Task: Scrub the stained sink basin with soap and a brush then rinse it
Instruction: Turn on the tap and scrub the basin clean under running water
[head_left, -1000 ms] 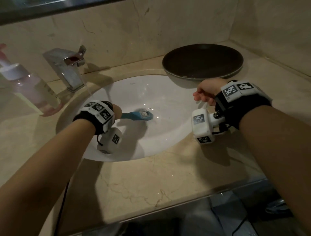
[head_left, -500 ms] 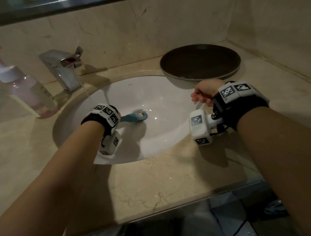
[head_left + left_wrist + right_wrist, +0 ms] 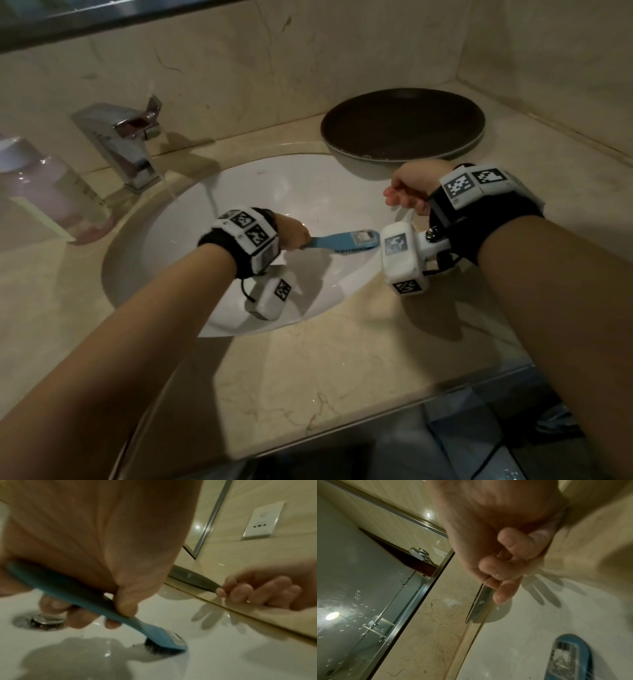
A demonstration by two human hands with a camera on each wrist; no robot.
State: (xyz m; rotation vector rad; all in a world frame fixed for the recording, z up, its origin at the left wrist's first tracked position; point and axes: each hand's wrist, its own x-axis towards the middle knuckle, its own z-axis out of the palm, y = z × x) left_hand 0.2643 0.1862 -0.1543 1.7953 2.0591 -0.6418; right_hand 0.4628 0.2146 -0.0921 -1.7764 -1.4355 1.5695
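Observation:
My left hand [image 3: 291,234] grips the handle of a blue scrub brush [image 3: 342,240] inside the white sink basin [image 3: 274,192]. The dark bristles of the brush [image 3: 164,638] press on the wet basin wall, right of the metal drain [image 3: 48,620]. Fingers and thumb of the left hand [image 3: 120,595] wrap the handle. My right hand [image 3: 411,192] hovers over the basin's right rim, its fingers [image 3: 505,563] loosely curled and holding nothing. Water [image 3: 171,188] runs from the chrome faucet [image 3: 126,144] into the basin. The brush head [image 3: 570,658] lies just below the right hand.
A clear soap bottle [image 3: 48,195] with pink liquid stands on the marble counter at the left. A dark round plate [image 3: 402,123] sits behind the basin at the right, close to my right hand. A mirror and marble walls close off the back; a wall corner lies at the right.
My left hand has pushed the brush to the right across the basin, so its head now reaches the right side. The right hand has barely moved.

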